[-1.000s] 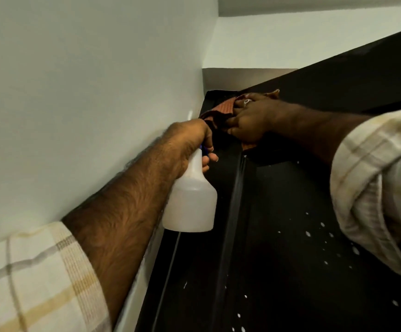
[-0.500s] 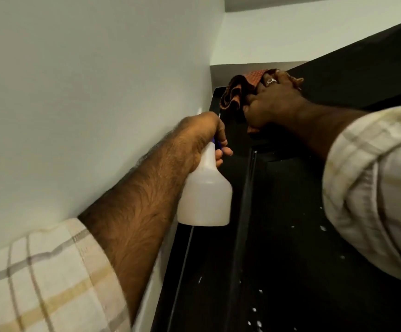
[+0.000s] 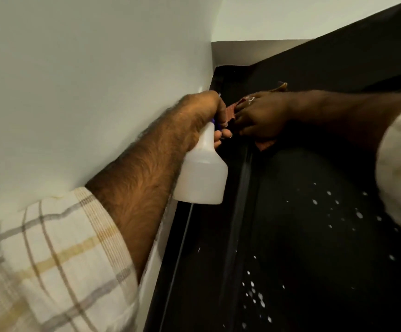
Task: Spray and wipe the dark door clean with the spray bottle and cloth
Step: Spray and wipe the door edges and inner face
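The dark door (image 3: 302,236) fills the right side, dotted with white spray droplets. My left hand (image 3: 202,116) grips the head of a white spray bottle (image 3: 202,173), held up beside the door's left edge. My right hand (image 3: 259,116) presses a reddish-brown cloth (image 3: 265,145) against the upper part of the door, near its top left corner. Most of the cloth is hidden under that hand; one corner sticks out below it and another tip above.
A white wall (image 3: 86,80) runs close along the left, meeting the door frame (image 3: 221,75). The ceiling (image 3: 290,15) lies just above the door top. Checked sleeves (image 3: 58,271) cover both forearms.
My right hand has brought the cloth down from the door's top edge to just below it, nearer my left hand. The bottle has stayed about where it was.
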Demonstrator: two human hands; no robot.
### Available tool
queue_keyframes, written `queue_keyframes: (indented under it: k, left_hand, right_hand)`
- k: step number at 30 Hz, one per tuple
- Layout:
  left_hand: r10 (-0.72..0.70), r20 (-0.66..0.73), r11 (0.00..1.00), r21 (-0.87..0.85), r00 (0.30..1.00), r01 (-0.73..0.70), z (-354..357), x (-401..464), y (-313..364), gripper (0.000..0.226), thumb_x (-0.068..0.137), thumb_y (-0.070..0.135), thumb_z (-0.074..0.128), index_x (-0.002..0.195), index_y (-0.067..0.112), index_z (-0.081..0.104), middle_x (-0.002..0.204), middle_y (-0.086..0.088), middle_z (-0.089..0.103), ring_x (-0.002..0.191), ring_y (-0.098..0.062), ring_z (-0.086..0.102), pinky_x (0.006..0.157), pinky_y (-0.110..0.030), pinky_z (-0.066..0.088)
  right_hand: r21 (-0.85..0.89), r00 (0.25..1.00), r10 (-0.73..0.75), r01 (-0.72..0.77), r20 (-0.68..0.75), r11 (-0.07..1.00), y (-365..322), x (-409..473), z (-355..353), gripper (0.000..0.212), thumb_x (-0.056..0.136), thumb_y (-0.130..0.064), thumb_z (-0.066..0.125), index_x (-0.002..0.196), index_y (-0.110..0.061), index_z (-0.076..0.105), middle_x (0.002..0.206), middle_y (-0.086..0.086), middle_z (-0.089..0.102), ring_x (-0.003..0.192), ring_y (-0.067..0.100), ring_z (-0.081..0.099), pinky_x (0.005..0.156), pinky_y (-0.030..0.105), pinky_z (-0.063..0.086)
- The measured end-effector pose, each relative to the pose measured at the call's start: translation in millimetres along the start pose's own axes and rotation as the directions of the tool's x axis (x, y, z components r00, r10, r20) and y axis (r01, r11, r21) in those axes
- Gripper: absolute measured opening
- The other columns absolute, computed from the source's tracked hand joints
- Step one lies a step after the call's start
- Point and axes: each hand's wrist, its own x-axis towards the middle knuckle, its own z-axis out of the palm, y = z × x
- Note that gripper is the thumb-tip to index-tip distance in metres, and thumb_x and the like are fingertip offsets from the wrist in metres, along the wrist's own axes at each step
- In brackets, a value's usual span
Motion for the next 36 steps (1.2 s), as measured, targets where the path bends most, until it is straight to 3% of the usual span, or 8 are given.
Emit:
queue_keyframes:
  k: [4, 8, 11, 14, 19, 25, 29, 36]
  left_hand:
    - [-0.006, 0.004, 1.0, -0.003, 1.0, 0.006, -1, -9, 2, 0.027, 0.086, 0.01, 0.06, 0.109, 0.002, 0.071, 0.09, -0.015, 0.081, 0.046, -0.015, 0.061, 0.053, -0.026, 0.056]
    - [-0.008, 0.006, 1.0, 0.003, 1.0, 0.008, 3, -7, -9, 0.017, 0.085, 0.011, 0.06, 0.097, 0.005, 0.07, 0.095, -0.016, 0.082, 0.044, -0.013, 0.058, 0.051, -0.025, 0.054]
    - [-0.03, -0.001, 1.0, 0.006, 1.0, 0.03, 5, -10, -16, 0.013, 0.081, 0.009, 0.06, 0.09, 0.006, 0.069, 0.095, -0.018, 0.082, 0.046, -0.015, 0.058, 0.051, -0.025, 0.053]
    - [-0.039, -0.02, 0.999, 0.015, 0.999, 0.039, -1, -17, -18, 0.016, 0.082, 0.008, 0.059, 0.094, 0.005, 0.068, 0.089, -0.016, 0.08, 0.047, -0.016, 0.058, 0.05, -0.025, 0.053]
    - [-0.029, -0.044, 1.0, -0.01, 0.999, 0.028, -8, -26, -19, 0.014, 0.084, 0.009, 0.058, 0.092, 0.005, 0.069, 0.08, -0.013, 0.078, 0.044, -0.014, 0.055, 0.051, -0.025, 0.054]
    - [-0.067, -0.058, 0.998, 0.006, 0.996, 0.067, -14, -37, -27, 0.02, 0.085, 0.01, 0.059, 0.1, 0.003, 0.069, 0.088, -0.015, 0.079, 0.047, -0.015, 0.057, 0.053, -0.028, 0.055]
    - [-0.078, -0.068, 0.997, -0.031, 0.995, 0.076, -17, -42, -29, 0.022, 0.083, 0.008, 0.059, 0.101, 0.003, 0.069, 0.091, -0.017, 0.079, 0.047, -0.016, 0.057, 0.053, -0.028, 0.054]
    - [-0.076, -0.056, 0.997, 0.003, 0.996, 0.077, -22, -57, -28, 0.017, 0.086, 0.007, 0.059, 0.099, 0.005, 0.069, 0.095, -0.017, 0.08, 0.048, -0.015, 0.058, 0.055, -0.029, 0.054]
  right_hand:
    - [0.068, 0.999, 0.048, -0.048, 0.01, 0.997, 26, -67, -8, 0.016, 0.106, -0.048, 0.051, 0.117, -0.056, 0.059, 0.132, -0.002, 0.068, 0.123, 0.021, 0.062, 0.11, 0.05, 0.048]
    - [-0.099, 0.933, 0.326, -0.342, -0.149, 0.934, 53, -70, -3, 0.064, 0.105, -0.067, 0.019, 0.164, -0.042, 0.03, 0.174, 0.003, 0.027, 0.162, 0.031, 0.019, 0.131, 0.054, 0.015]
    - [-0.058, 0.984, 0.158, -0.163, -0.08, 0.985, 12, -55, 15, 0.059, 0.11, -0.063, 0.025, 0.166, -0.042, 0.025, 0.177, -0.006, 0.015, 0.165, 0.023, 0.005, 0.133, 0.054, 0.006]
    - [0.077, 0.997, -0.026, 0.031, -0.072, 0.997, 1, -56, 18, 0.052, 0.109, -0.058, 0.034, 0.154, -0.038, 0.049, 0.17, -0.012, 0.034, 0.161, 0.015, 0.023, 0.131, 0.052, 0.021]
    - [0.096, 0.98, 0.08, -0.063, -0.18, 0.993, -7, -63, 20, 0.064, 0.095, -0.071, 0.025, 0.12, -0.035, 0.072, 0.133, -0.002, 0.068, 0.122, 0.018, 0.064, 0.112, 0.051, 0.048]
    - [-0.07, 0.982, 0.123, -0.134, -0.141, 0.989, 0, -66, 14, 0.047, 0.105, -0.058, 0.037, 0.141, -0.042, 0.062, 0.151, -0.001, 0.056, 0.147, 0.021, 0.044, 0.125, 0.053, 0.028]
    - [0.189, 0.998, 0.006, 0.005, -0.059, 0.982, -21, -65, 20, 0.036, 0.107, -0.049, 0.045, 0.134, -0.035, 0.065, 0.138, -0.003, 0.065, 0.126, 0.017, 0.06, 0.12, 0.05, 0.039]
    - [-0.001, 0.956, 0.269, -0.271, -0.115, 0.963, -49, -12, 37, 0.066, 0.108, -0.065, 0.019, 0.168, -0.041, 0.002, 0.178, -0.003, -0.006, 0.164, 0.029, -0.011, 0.129, 0.062, -0.007]
